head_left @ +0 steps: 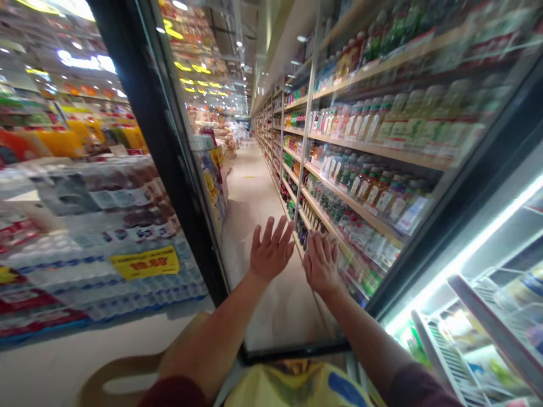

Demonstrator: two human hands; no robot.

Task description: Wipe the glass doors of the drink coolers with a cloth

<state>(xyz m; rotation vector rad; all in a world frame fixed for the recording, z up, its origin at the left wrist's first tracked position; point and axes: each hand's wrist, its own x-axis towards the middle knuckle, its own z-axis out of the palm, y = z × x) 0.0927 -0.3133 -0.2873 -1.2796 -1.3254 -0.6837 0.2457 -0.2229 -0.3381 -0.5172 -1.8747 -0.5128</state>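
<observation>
A tall glass door [263,322] with a black frame stands swung out in front of me, and the aisle shows through its pane or in its reflection. My left hand [271,249] is raised at the pane, palm forward, its fingers stretched and spread. Close to its right is my right hand [321,263], fingers side by side and slightly bent, with nothing visible in them. Both hands seem to rest against the glass, though contact is hard to make out. To the right, the lit cooler [453,271] holds packaged goods on wire shelves.
Stacked bottle packs [106,237] with a yellow price sign [146,263] stand on the left. A beige curved handle [114,367] lies low left. Below me is a yellow item [292,390] with a blue patch. Shelves of bottled drinks [373,141] appear in the glass.
</observation>
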